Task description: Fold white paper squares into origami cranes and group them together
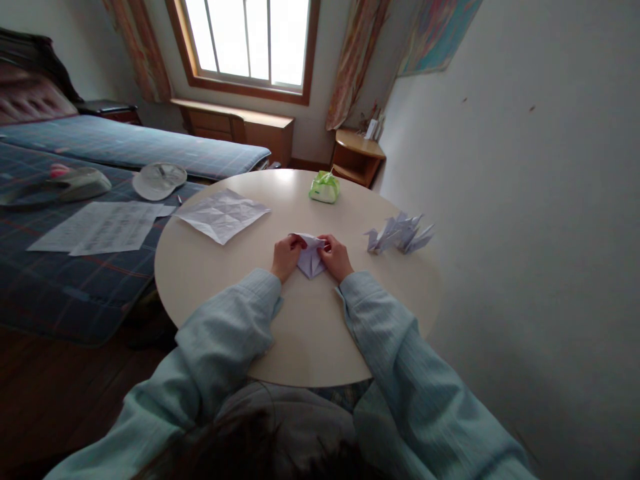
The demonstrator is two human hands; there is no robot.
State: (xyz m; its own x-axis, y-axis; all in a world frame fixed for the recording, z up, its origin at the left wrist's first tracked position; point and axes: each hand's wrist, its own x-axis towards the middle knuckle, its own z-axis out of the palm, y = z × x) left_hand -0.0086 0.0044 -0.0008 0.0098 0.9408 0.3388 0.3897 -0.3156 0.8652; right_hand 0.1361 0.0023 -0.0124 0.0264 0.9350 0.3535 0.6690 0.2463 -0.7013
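Note:
A small piece of folded white paper is held just above or on the middle of the round table, its lower end tapering to a point toward me. My left hand pinches its upper left edge between thumb and fingers. On the opposite side, my right hand grips the upper right edge the same way. To the right stand folded paper cranes, close together. A creased, unfolded paper sheet lies flat to the left, partly at the table's rim.
The round white table nearly meets the wall on the right. At its far side sits a green tissue pack. Left of it, a bed bears printed sheets and a pale cap. A low shelf stands beyond.

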